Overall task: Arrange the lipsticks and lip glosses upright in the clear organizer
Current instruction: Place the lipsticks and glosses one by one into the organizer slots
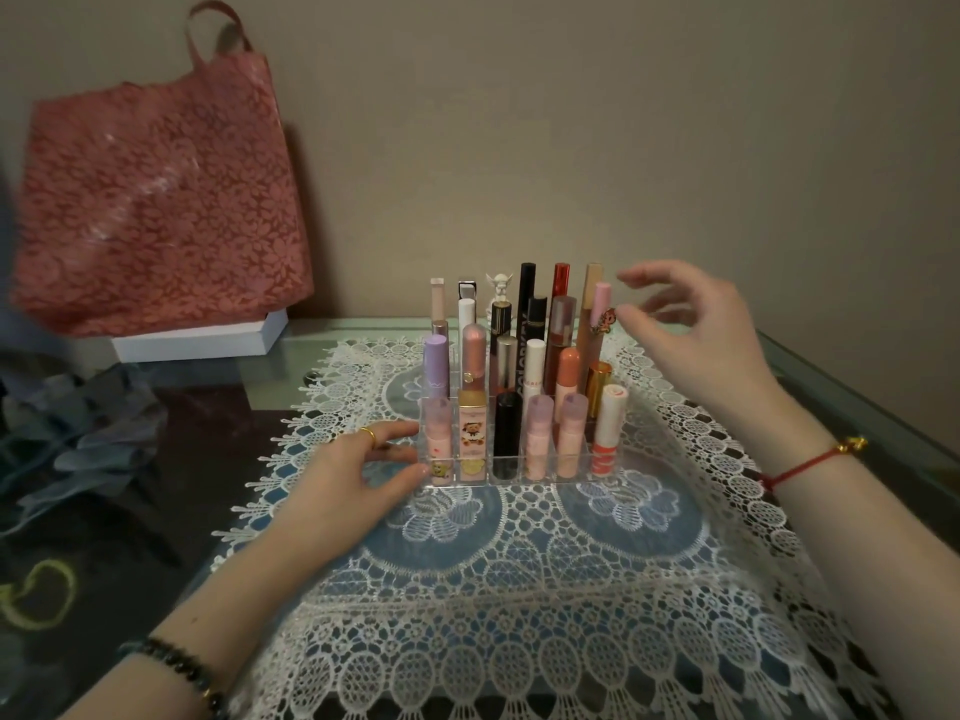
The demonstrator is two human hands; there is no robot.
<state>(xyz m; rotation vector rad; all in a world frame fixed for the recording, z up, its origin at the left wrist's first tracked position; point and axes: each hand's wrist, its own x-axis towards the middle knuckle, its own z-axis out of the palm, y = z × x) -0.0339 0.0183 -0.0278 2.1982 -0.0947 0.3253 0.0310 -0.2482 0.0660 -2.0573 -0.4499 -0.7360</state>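
A red floral tote bag (156,200) stands at far left on a flat white box (202,340), against a beige wall. Crumpled blue-grey fabric (78,433) lies below it on the dark glass table (883,407).

The person's left hand (358,475), with a gold ring (368,434) on one finger and a dark beaded bracelet (176,667) at the wrist, rests on a white lace doily (519,589). Its nearly straight fingers and thumb lie against the left wall and front-left corner of the clear organizer (506,472), gripping nothing.

The organizer sits mid-doily, its compartments filled with upright lipsticks and lip glosses. The front row runs:
- a pale pink tube (439,433);
- a peach case printed with a cartoon bear (472,439);
- a black tube (507,428);
- two frosted pink tubes (537,433);
- a white tube with a red band (608,423).

Behind them rises a tall black tube (525,324) with white capitals up its side, reading "COLORK" before another tube covers the rest. A white tube (532,371) beside it carries red lettering too small to read. A lilac tube (435,363) stands at the left, and a winged white figure (500,285) tops a cap in the back row.

At the back right corner stands a pink-capped tube (600,304) bearing a small cartoon charm. The right hand (696,335) hovers just beside it, fingers loosely spread and holding nothing. Whether a fingertip touches the charm cannot be told. A red string bracelet (810,462) with a gold bead circles that wrist.
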